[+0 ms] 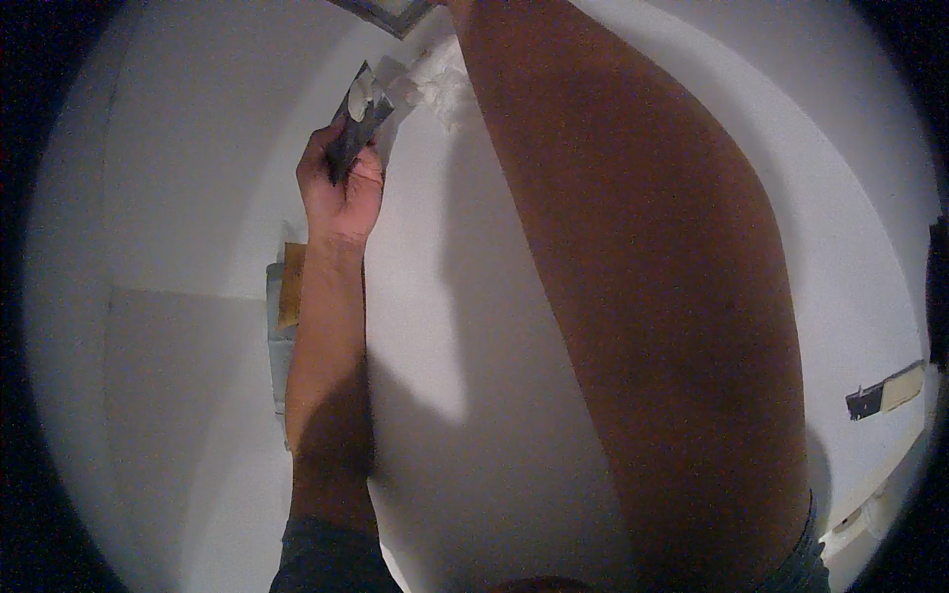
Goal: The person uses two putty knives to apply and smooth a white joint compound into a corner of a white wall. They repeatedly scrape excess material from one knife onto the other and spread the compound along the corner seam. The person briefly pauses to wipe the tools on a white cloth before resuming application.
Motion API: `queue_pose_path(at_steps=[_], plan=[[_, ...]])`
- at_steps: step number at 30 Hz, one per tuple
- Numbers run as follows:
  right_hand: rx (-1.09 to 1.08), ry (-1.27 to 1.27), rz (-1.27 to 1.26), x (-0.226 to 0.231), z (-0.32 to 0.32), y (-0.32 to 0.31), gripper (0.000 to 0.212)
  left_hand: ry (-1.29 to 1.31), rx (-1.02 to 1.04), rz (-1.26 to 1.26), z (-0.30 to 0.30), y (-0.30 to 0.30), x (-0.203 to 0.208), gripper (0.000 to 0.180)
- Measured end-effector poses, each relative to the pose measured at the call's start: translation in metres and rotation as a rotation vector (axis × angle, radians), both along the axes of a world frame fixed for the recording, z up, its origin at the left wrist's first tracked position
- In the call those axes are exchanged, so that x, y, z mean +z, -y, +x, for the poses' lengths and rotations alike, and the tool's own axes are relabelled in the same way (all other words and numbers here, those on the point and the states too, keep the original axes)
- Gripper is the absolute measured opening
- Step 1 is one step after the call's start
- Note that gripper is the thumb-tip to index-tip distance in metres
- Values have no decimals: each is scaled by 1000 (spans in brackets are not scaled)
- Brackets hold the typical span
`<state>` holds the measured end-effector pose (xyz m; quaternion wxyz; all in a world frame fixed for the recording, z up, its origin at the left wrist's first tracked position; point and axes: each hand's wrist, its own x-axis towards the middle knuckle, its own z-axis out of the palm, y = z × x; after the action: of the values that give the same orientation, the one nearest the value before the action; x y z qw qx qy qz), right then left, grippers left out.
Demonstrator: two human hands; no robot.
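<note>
My left hand [341, 188] is raised at the upper left, palm up, with its fingers closed round a filler spatula [358, 128]. The dark flat blade points up and carries a blob of white paste [362, 96]. Just right of the blade, a rough white mass [440, 84] sits on the white surface [415, 326]; whether it is paste or crumpled sheet I cannot tell. My right forearm [643, 247] crosses the picture up to the top edge, where the hand is cut off. Beside that spot, part of a grey-edged, angular flat thing [395, 15] shows at the top edge.
A yellow-brown block [291, 285] and a pale grey item [279, 346] are partly hidden behind my left forearm. Far right lies a flat scraper-like piece [885, 392], dark at one end and cream at the other. Pale walls [188, 198] rise on the left.
</note>
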<state>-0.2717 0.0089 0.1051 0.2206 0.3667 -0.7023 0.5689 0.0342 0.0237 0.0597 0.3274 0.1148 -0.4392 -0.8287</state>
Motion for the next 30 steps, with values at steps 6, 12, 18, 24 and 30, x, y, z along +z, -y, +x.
queue_pose_path(at_steps=[6,12,18,24,30], plan=[[16,224,35,-30,10,24,26,0,-26,9,7,-1,-5,22],[16,124,122,-31,12,38,28,-11,-38,43,4,-1,0,24],[-88,-63,-45,-33,-3,62,25,-7,-19,-20,-23,-15,1,24],[59,-177,127,-21,24,24,21,15,-67,-20,-11,-9,2,21],[2,-222,95,-7,4,13,21,-25,-34,57,-31,-13,3,18]])
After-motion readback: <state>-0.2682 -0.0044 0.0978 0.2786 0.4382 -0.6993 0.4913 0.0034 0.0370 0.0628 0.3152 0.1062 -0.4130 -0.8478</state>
